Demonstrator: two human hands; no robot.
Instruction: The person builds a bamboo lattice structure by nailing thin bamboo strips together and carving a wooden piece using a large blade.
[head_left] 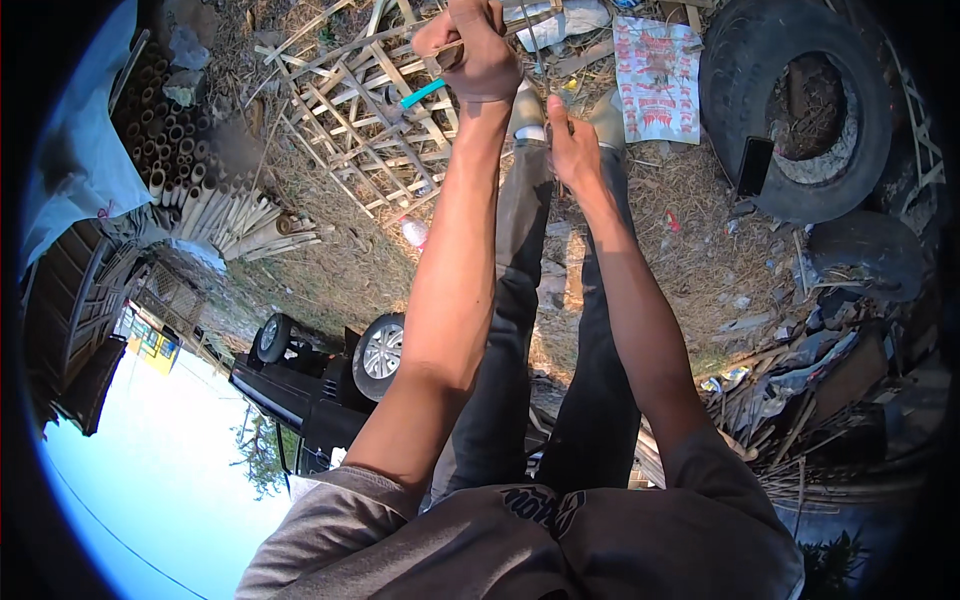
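My left hand [472, 52] is raised at the top of the view, closed in a fist around a brown wood-like piece [448, 56]; its full shape is hidden by the fingers. Lower and to the right, my right hand [573, 150] is closed with the thumb stretched upward. Something dark shows in its grip, too small to make out. Beside and below the left fist lies a teal-handled tool [423, 94], its grey end over a bamboo lattice [370, 110]. A thin dark rod [533, 38] runs between my hands, above my feet.
On the right lies a large tire [735, 110] with a dark phone-like object [755, 166] at its edge, near a printed sack [657, 80]. Cut bamboo poles [185, 165] are stacked at left. A black vehicle [320, 390] stands lower left; sticks and scrap [800, 400] pile up lower right.
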